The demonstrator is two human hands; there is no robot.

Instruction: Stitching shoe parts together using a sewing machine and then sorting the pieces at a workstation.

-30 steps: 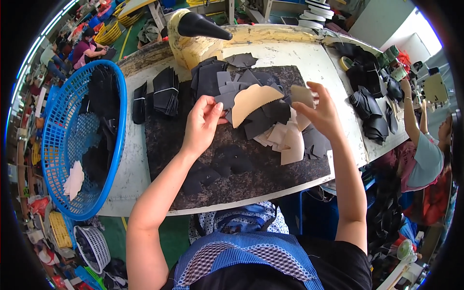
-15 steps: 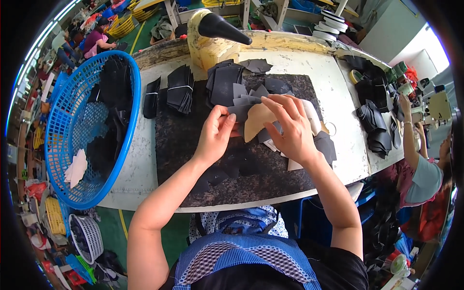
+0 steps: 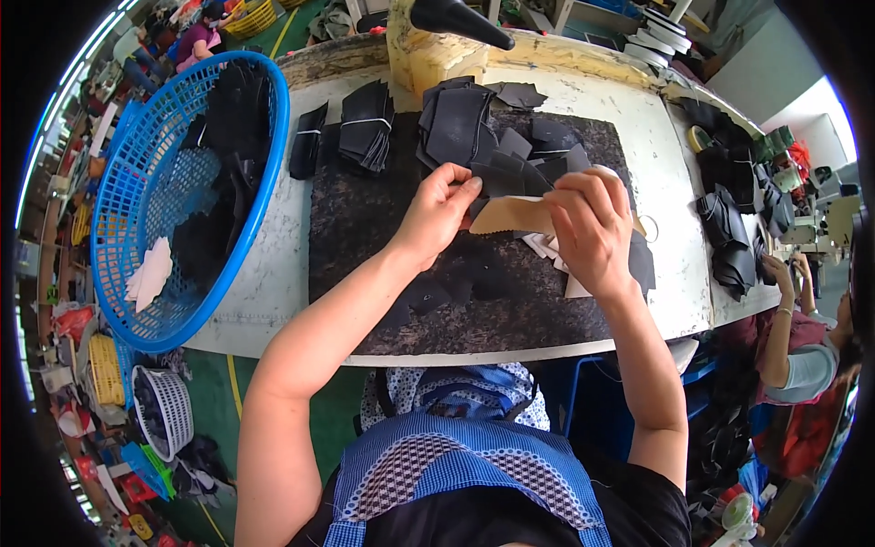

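My left hand (image 3: 437,219) is closed, pinching the near left edge of a flat black piece of material (image 3: 506,175). Close by on the right, my right hand (image 3: 592,228) has its fingers bent together on a tan piece (image 3: 510,216) with a zigzag edge. That tan piece is tilted, just below the black one, and its right end is hidden by my fingers. Beyond my hands, a stack of black pieces (image 3: 454,123) lies on the dark, worn mat (image 3: 365,251). Small white pieces (image 3: 544,246) show beside my right hand.
A blue plastic basket (image 3: 280,137) with black pieces stands at left. Tied black bundles (image 3: 365,128) lie near it. A black nozzle (image 3: 463,22) juts from a yellowish block at the back. More black pieces (image 3: 726,237) lie at right, where another person (image 3: 797,351) sits.
My right hand's fingers have drawn together, and the tan piece has tipped to a narrower angle. My left hand keeps its pinch. The whole view has shifted, so the table appears higher.
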